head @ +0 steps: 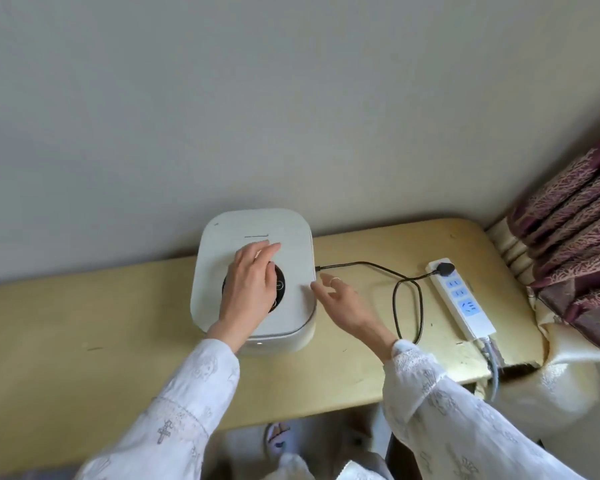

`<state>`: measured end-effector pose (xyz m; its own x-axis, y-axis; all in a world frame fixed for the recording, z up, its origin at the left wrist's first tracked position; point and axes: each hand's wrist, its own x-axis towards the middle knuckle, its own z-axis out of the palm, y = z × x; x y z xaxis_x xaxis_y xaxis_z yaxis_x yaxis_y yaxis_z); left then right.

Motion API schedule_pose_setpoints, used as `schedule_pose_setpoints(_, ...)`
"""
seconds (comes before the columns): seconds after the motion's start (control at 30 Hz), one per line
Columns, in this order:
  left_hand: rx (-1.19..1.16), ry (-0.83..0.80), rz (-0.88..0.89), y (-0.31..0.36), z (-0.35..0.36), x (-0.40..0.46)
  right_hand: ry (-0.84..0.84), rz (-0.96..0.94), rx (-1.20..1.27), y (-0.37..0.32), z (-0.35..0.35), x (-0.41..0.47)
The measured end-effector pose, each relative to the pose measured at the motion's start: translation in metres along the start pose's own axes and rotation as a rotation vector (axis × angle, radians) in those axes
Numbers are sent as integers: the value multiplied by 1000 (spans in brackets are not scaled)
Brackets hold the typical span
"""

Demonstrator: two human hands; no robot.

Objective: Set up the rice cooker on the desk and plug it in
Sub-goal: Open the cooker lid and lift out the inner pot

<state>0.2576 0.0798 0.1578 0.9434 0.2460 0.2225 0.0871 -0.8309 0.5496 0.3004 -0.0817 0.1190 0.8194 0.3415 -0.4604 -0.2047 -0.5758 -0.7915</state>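
A white square rice cooker [291,244] stands on the pale wooden desk [101,323] against the wall. My left hand [250,285] lies flat on its lid, fingers straight, covering most of the round black control panel [280,284]. My right hand [343,299] hovers beside the cooker's right side, fingers relaxed, a ring on one finger, holding nothing. A black power cord [406,292] runs from the cooker's right side in a loop to a black plug [442,268] seated in the far end of a white power strip [461,303].
Patterned purple and cream curtains [575,237] hang at the desk's right end. The power strip's grey cable [492,368] drops over the desk's front right edge. Feet and floor show below the desk's front edge. A plain wall rises behind the desk.
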Motion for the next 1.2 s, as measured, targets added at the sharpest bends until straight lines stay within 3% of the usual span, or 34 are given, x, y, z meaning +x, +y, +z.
schedule_pose_setpoints(0.07, 9, 28, -141, -32, -12, -21, -14, -61, 49, -10, 17, -9)
schedule_pose_setpoints(0.17, -219, -44, -321, -64, -19, -55, -48, -142, 137, -9, 29, -25)
schedule_pose_setpoints(0.3, -324, -79, -368, -94, -16, -81, -128, -169, 97, 0, 32, -37)
schedule_pose_setpoints(0.37, -432, -108, -476, -106, -13, -89, -153, -172, 49, 0, 34, -35)
schedule_pose_setpoints(0.5, -685, -106, -562, -113, 1, -104, -268, -100, 239, -5, 29, -33)
schedule_pose_setpoints(0.6, -704, -125, -569, -115, 9, -106, -265, 5, 373, -7, 26, -31)
schedule_pose_setpoints(0.8, -723, 0, -581, -111, 22, -110, -212, 58, 390, -7, 31, -20)
schedule_pose_setpoints(1.2, -430, 106, -563, -103, 28, -116, -85, 82, 389, -19, 31, -22)
